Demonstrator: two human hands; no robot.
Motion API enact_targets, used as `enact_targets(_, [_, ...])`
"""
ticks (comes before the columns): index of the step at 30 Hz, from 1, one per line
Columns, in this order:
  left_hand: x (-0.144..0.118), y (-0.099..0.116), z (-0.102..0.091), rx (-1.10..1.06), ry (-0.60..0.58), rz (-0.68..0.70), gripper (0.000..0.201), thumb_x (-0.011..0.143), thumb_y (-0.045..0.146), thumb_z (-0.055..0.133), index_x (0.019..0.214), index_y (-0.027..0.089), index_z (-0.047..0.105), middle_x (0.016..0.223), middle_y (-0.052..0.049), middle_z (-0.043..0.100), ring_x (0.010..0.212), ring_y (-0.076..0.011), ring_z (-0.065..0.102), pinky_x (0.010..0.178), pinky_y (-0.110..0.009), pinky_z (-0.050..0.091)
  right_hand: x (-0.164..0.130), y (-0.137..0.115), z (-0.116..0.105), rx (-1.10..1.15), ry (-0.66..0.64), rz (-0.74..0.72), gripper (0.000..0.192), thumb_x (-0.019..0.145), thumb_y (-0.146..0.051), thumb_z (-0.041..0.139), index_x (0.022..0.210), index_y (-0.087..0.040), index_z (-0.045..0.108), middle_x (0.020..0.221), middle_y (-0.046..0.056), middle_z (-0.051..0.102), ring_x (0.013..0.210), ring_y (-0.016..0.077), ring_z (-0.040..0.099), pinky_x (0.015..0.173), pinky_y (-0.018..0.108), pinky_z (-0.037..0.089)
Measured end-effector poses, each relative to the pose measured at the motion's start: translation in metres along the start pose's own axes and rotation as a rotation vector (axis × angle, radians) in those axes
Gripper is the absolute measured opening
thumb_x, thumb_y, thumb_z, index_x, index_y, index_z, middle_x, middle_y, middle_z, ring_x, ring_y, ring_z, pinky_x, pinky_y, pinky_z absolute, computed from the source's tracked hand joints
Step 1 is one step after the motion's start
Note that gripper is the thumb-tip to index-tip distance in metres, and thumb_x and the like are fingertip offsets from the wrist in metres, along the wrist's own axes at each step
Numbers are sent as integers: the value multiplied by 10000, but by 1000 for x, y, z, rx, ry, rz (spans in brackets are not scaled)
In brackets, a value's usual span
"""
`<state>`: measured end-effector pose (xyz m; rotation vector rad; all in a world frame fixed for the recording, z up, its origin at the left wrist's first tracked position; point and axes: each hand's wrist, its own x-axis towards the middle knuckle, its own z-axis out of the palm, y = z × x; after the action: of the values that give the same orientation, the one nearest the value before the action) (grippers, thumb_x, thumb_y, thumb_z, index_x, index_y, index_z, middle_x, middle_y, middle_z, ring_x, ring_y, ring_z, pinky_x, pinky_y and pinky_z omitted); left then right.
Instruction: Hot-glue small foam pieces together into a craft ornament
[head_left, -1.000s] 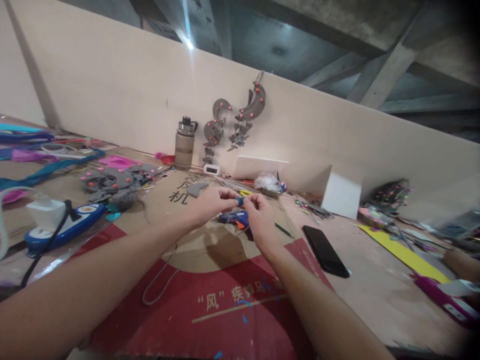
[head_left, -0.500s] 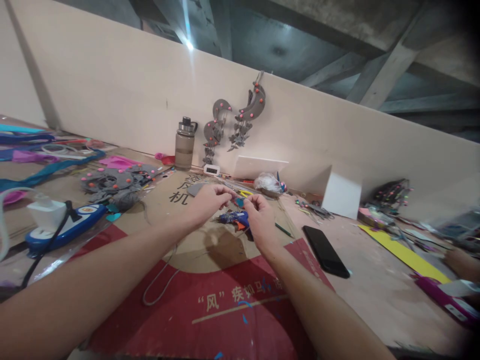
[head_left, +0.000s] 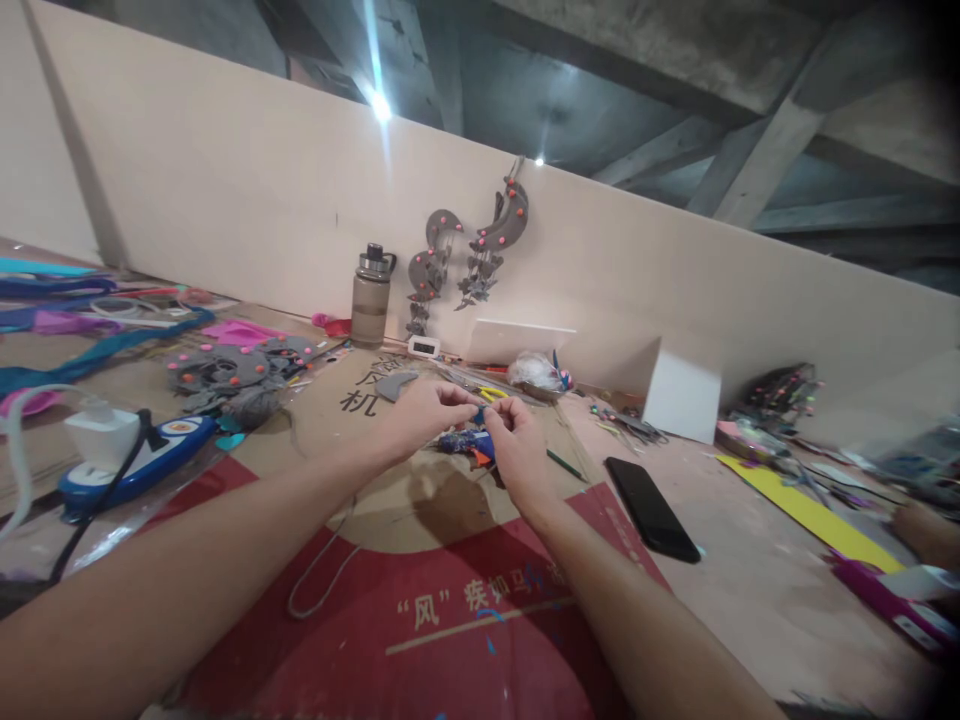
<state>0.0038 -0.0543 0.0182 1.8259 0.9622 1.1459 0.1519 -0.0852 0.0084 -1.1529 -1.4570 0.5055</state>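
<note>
My left hand (head_left: 429,418) and my right hand (head_left: 519,445) meet above the middle of the cardboard, fingertips pinched close together. Between them is a small dark-blue piece (head_left: 480,414), apparently felt, mostly covered by the fingers. Just below lies a blue glue gun (head_left: 459,441) with an orange trigger, partly behind my right hand. A grey crescent-shaped piece (head_left: 393,385) rests beyond my left wrist. To the right of my right hand is a dark green pencil (head_left: 566,464).
Red-and-brown cardboard (head_left: 360,640) covers the table in front. A black phone (head_left: 651,508) lies to the right, and a power strip (head_left: 142,470) to the left. Behind stand a water bottle (head_left: 370,300) and grey hanging ornaments (head_left: 504,225). Another person's hand (head_left: 926,530) shows at far right.
My fingertips have drawn closer together, so less of the blue piece shows between them. The view has tilted up slightly; the things on the table lie where they were.
</note>
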Motion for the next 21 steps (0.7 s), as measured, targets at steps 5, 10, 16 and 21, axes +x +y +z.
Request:
enact_targets(5, [1, -2, 1, 11, 12, 11, 251, 699, 329, 599, 828, 144, 708, 677, -19, 649, 590, -118, 532, 556, -225, 386, -2, 2, 1, 0, -15, -5, 139, 770, -327, 517, 744, -191, 519, 620, -47, 474, 569, 109, 414, 551, 230, 336])
enact_targets(10, [2, -1, -1, 47, 83, 53, 168, 683, 278, 585, 740, 147, 674, 653, -7, 627, 584, -114, 515, 552, -219, 378, -2, 5, 5, -17, -60, -45, 186, 802, -344, 510, 858, -175, 565, 716, -10, 558, 652, 129, 483, 625, 248, 386])
enact_targets(16, [13, -6, -23, 4, 316, 5, 126, 650, 265, 610, 703, 159, 653, 579, 20, 577, 534, -105, 473, 519, -220, 345, -4, 6, 7, -80, -162, -154, 205, 854, -309, 464, 883, -186, 625, 884, 39, 645, 847, 165, 569, 801, 288, 414])
enact_targets(21, [31, -34, -63, -162, 589, -42, 155, 632, 280, 643, 709, 146, 648, 539, 19, 549, 486, -93, 449, 473, -216, 308, -19, -11, 6, -133, -305, -325, 224, 888, -273, 428, 897, -205, 641, 879, 36, 647, 861, 156, 574, 803, 274, 412])
